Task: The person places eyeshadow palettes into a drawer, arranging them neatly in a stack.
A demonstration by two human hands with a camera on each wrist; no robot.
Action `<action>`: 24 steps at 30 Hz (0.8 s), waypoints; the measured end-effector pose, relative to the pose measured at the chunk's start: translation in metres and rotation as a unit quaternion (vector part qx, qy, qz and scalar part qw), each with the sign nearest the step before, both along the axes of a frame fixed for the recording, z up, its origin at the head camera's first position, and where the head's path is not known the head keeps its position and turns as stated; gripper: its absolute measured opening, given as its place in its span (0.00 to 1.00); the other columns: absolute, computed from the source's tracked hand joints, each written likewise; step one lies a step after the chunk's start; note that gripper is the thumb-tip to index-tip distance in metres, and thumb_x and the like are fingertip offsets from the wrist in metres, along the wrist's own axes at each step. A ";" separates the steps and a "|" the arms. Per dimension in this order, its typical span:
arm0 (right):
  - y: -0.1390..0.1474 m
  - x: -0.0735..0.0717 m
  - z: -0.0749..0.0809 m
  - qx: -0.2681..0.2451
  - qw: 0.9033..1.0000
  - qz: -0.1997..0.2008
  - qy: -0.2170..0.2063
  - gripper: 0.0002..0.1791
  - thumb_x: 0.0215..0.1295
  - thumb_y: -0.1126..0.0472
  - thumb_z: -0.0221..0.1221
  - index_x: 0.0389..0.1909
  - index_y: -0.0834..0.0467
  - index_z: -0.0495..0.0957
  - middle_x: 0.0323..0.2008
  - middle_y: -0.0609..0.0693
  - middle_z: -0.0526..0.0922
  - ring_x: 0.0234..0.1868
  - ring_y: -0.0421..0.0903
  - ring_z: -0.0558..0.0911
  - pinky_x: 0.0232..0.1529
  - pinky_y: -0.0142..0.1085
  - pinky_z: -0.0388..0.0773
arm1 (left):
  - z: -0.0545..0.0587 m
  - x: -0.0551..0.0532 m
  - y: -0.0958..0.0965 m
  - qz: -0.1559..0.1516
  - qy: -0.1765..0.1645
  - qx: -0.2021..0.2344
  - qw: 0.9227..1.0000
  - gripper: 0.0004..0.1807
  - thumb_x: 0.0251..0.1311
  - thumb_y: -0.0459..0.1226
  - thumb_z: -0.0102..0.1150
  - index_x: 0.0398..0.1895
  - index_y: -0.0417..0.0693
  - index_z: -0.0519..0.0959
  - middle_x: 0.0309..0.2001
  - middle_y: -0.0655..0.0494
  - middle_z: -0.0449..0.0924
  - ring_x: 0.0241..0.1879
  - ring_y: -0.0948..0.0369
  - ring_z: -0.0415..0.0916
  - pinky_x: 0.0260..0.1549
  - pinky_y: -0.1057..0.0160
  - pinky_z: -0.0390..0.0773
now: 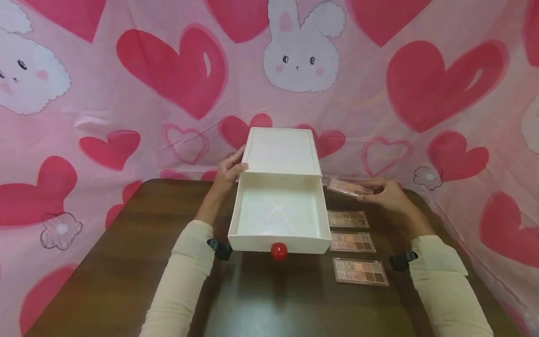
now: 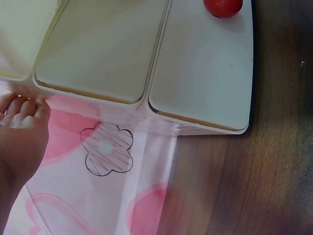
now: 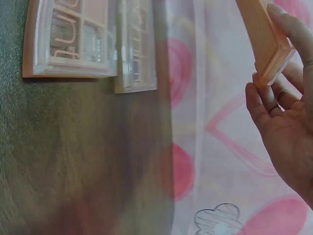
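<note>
A white drawer cabinet (image 1: 280,150) stands at the back of the table with its top drawer (image 1: 278,245) pulled out, a red round knob (image 1: 279,252) on its front. Nothing lies inside that drawer. My left hand (image 1: 227,172) rests against the cabinet's left side near the top, thumb at the front edge; the left wrist view catches only part of this hand (image 2: 22,127). To the right of the cabinet, my right hand (image 1: 389,199) pinches an eyeshadow palette (image 1: 347,187) at its end, tilted and raised. The right wrist view shows the palette's edge (image 3: 269,54) between thumb and fingers.
Three more eyeshadow palettes lie in a column right of the drawer: a far one (image 1: 348,219), a middle one (image 1: 352,242) and a near one (image 1: 360,271). Closed lower drawers (image 2: 200,68) show in the left wrist view. A pink heart-print cloth (image 1: 248,70) hangs behind the brown table (image 1: 139,262).
</note>
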State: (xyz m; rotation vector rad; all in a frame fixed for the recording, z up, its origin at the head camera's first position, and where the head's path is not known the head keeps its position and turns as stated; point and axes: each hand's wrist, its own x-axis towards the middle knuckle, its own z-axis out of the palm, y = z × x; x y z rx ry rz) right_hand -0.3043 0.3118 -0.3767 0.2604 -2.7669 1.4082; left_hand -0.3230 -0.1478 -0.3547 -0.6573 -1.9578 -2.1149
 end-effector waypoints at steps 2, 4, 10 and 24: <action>0.001 0.003 0.004 0.026 0.999 0.002 0.024 0.33 0.56 0.58 0.74 0.61 0.68 0.79 0.44 0.45 0.81 0.37 0.35 0.73 0.36 0.27 0.76 | 0.000 -0.001 0.000 -0.004 -0.003 0.004 1.000 0.36 0.62 0.34 0.49 0.76 0.36 0.60 0.76 0.36 0.61 0.53 0.73 0.73 0.51 0.78 0.77; 0.002 0.005 0.008 0.048 0.998 0.007 0.049 0.32 0.55 0.58 0.74 0.59 0.67 0.80 0.42 0.49 0.80 0.35 0.35 0.72 0.34 0.28 0.75 | -0.001 -0.001 0.000 -0.005 -0.005 0.006 1.000 0.36 0.62 0.33 0.49 0.76 0.36 0.60 0.76 0.36 0.61 0.53 0.73 0.73 0.51 0.78 0.77; 0.000 0.013 0.019 0.075 0.993 0.013 0.093 0.29 0.54 0.57 0.75 0.57 0.64 0.83 0.33 0.51 0.75 0.31 0.37 0.70 0.29 0.31 0.71 | 0.002 -0.001 0.001 0.003 0.000 0.000 1.000 0.36 0.62 0.35 0.50 0.76 0.36 0.61 0.76 0.37 0.62 0.52 0.73 0.73 0.50 0.77 0.78; -0.004 0.039 0.040 0.080 0.989 0.026 0.120 0.28 0.51 0.60 0.76 0.55 0.63 0.84 0.38 0.40 0.80 0.38 0.33 0.72 0.38 0.25 0.72 | 0.000 -0.001 0.001 -0.005 0.002 0.003 1.000 0.36 0.62 0.33 0.49 0.76 0.35 0.60 0.76 0.36 0.61 0.52 0.73 0.74 0.48 0.76 0.80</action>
